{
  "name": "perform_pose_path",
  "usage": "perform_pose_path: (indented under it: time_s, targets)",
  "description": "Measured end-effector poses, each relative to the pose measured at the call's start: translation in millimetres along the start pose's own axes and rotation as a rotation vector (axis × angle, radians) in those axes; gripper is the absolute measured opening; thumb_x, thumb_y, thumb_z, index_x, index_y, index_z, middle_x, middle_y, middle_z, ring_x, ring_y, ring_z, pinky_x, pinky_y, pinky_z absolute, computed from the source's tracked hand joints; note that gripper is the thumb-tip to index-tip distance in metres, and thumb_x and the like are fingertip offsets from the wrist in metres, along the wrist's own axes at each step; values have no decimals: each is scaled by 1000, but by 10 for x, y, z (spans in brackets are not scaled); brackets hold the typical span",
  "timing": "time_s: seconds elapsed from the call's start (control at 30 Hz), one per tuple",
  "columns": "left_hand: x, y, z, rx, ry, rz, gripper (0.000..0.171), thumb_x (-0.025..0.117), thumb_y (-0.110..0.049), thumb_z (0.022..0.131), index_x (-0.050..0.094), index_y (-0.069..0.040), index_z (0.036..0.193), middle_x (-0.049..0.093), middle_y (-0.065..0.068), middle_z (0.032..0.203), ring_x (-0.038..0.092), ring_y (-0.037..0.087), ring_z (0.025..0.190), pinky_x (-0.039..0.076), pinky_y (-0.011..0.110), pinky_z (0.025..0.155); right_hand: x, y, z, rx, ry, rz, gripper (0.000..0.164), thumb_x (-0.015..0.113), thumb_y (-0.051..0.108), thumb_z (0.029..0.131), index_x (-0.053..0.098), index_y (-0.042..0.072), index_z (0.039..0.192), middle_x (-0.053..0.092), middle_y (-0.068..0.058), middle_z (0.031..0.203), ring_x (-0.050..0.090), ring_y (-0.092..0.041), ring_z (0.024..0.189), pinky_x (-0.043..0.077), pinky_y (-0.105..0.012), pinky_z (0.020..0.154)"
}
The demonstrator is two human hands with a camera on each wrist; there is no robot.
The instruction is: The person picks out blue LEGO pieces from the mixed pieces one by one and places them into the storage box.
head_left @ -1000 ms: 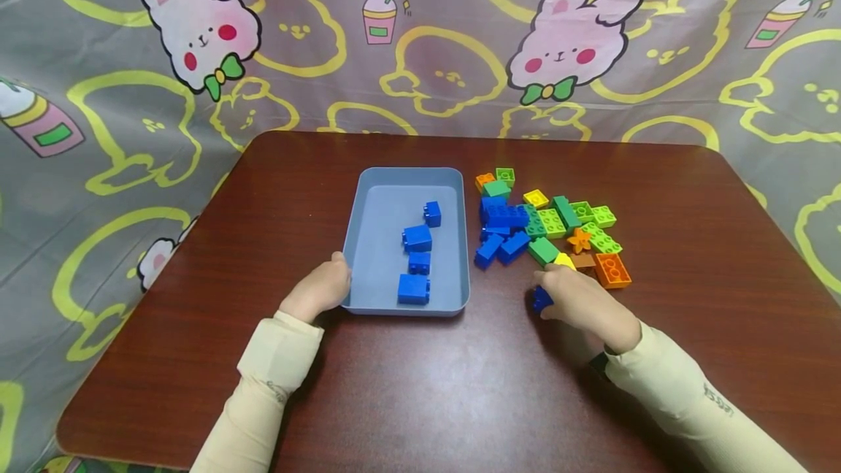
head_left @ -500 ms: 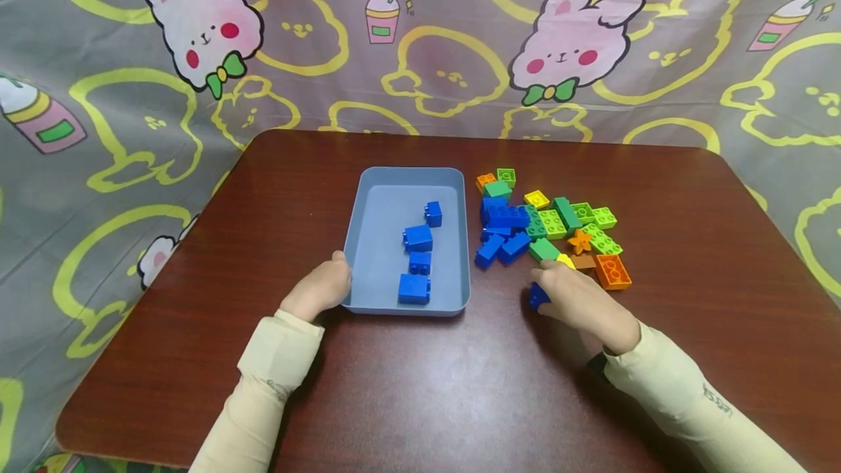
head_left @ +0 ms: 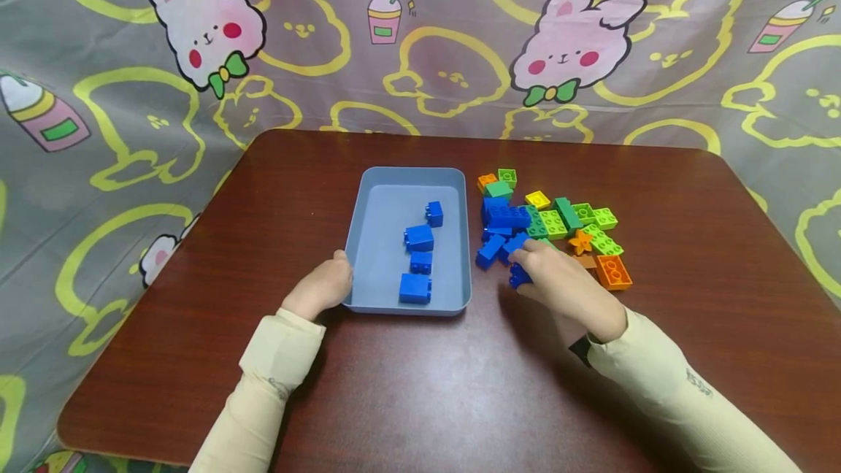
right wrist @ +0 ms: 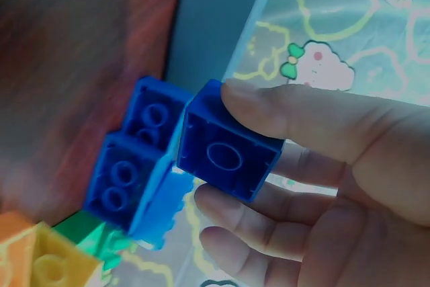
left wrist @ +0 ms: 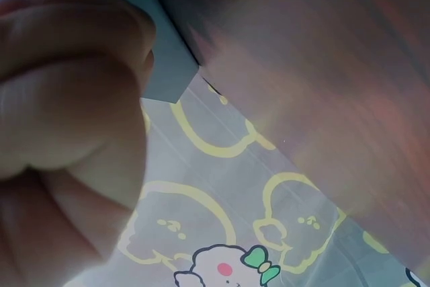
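Observation:
My left hand (head_left: 322,287) grips the near left side of a blue-grey plastic tray (head_left: 374,239); in the left wrist view its curled fingers lie against the tray wall (left wrist: 171,75). Several blue building blocks lie inside, among them a larger one (head_left: 415,288) at the near end. To the right of the tray, my right hand (head_left: 568,287) pinches a small blue building block (right wrist: 228,146) between thumb and fingers, hollow underside toward the wrist camera. It is held up close to two blue blocks (right wrist: 127,176) of the pile, the other fingers curling below it.
A pile of loose building blocks spreads right of the tray: blue ones (head_left: 509,216), green ones (head_left: 552,223), a yellow one (head_left: 537,200), an orange one (head_left: 613,273) and an orange flower piece (head_left: 581,241). A patterned cloth (head_left: 447,42) hangs behind the brown table (head_left: 296,195).
My right hand has moved left and slightly away from me with the small blue building block, coming nearer the tray and the blue blocks. The left hand stays at the tray's side.

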State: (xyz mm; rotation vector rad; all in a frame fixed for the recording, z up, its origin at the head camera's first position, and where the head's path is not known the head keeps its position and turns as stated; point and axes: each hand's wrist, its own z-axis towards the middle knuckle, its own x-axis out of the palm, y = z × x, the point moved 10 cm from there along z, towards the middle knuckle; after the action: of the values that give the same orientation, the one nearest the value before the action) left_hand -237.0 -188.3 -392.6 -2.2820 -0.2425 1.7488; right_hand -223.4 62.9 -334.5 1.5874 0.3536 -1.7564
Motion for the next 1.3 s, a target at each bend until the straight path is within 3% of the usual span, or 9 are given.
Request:
perform_pose_path:
  time_s: [0.03, 0.1, 0.33, 0.63, 1.3]
  targets:
    - [2, 1, 4, -2, 2, 3, 38, 35, -6, 94, 27, 24, 115, 57, 29, 83, 58, 31, 78, 46, 43, 73, -3, 16, 28, -4, 5, -3, 32, 76, 5, 68, 60, -6, 93, 52, -10, 79, 50, -21, 71, 47, -29, 58]
    - [6, 10, 13, -6, 5, 7, 39, 35, -6, 94, 27, 24, 116, 57, 29, 83, 58, 31, 79, 46, 42, 73, -132, 101, 162, 19, 35, -127, 36, 81, 9, 63, 63, -2, 92, 53, -8, 77, 49, -21, 72, 48, -31, 60]
    - [9, 15, 7, -5, -1, -5, 36, 35, -6, 93, 29, 24, 114, 57, 29, 83, 58, 32, 79, 45, 43, 74, -139, 283, 326, 8, 94, -133, 41, 79, 12, 65, 63, -2, 100, 57, -11, 84, 53, -24, 78, 49, -32, 66]
    - [42, 31, 4, -16, 17, 1, 39, 34, -6, 94, 26, 24, 117, 57, 28, 81, 57, 30, 77, 45, 42, 73, -133, 487, 445, -55, 33, -96, 40, 80, 14, 65, 64, -2, 98, 57, -10, 81, 51, -21, 73, 47, -28, 61]
    - [24, 13, -2, -23, 16, 10, 41, 34, -7, 94, 24, 24, 119, 57, 30, 85, 58, 33, 81, 45, 43, 74, 107, 758, 594, -174, 88, -141, 34, 79, 16, 67, 65, 0, 93, 58, -7, 76, 54, -17, 67, 47, -24, 59]
